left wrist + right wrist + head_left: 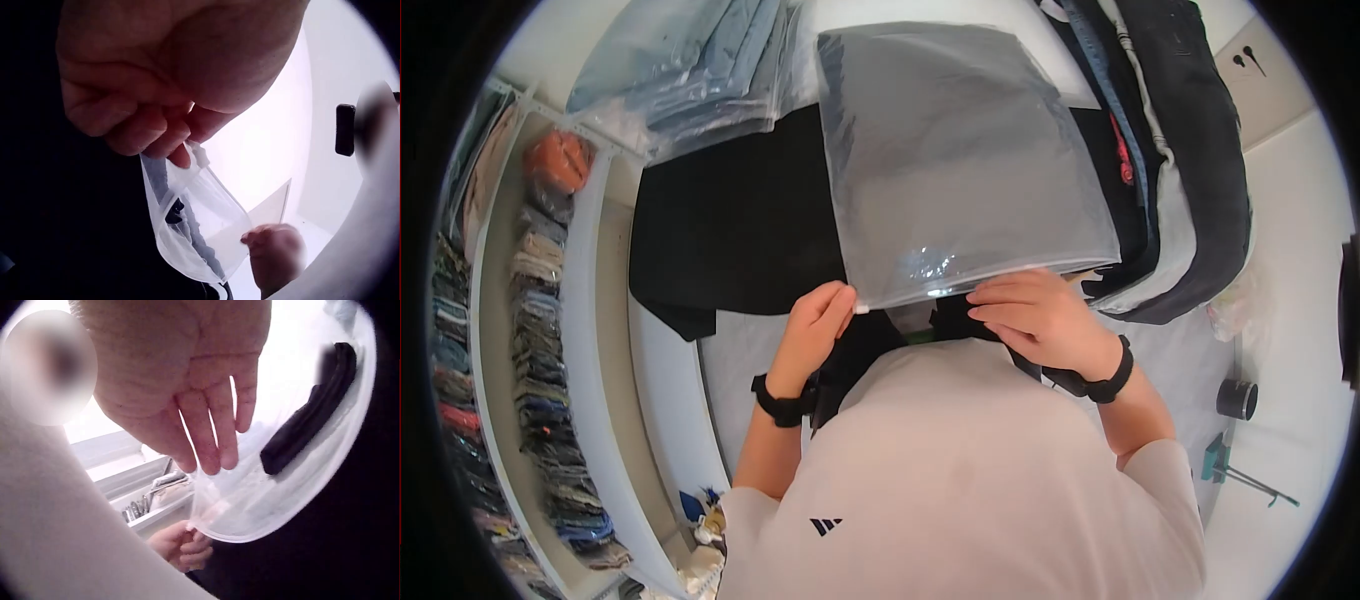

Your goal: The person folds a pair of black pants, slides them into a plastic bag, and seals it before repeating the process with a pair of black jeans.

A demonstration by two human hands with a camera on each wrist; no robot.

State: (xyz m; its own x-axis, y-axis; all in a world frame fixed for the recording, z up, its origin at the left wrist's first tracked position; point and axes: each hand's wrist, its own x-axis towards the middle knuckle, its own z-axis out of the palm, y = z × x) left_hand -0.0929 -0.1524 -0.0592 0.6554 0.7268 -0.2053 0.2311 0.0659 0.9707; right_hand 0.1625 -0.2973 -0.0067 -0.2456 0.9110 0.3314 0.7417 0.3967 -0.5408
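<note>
A clear zip bag (960, 150) lies across the black cloth (730, 220), its opening edge toward the person. Something dark and folded (312, 409) shows through the plastic in the right wrist view. My left hand (815, 325) pinches the bag's left corner at the small white zip slider (861, 309). Along the right part of the same edge, my right hand (1050, 320) touches the plastic with fingers extended. In the left wrist view the bag's mouth (187, 231) bows apart between the two hands.
Packed light-blue garments (690, 70) in clear plastic sit at the back left. Dark and light trousers (1190, 150) are piled at the right. Shelves of folded clothes (540, 380) stand on the left. A black cylinder (1237, 399) is at the far right.
</note>
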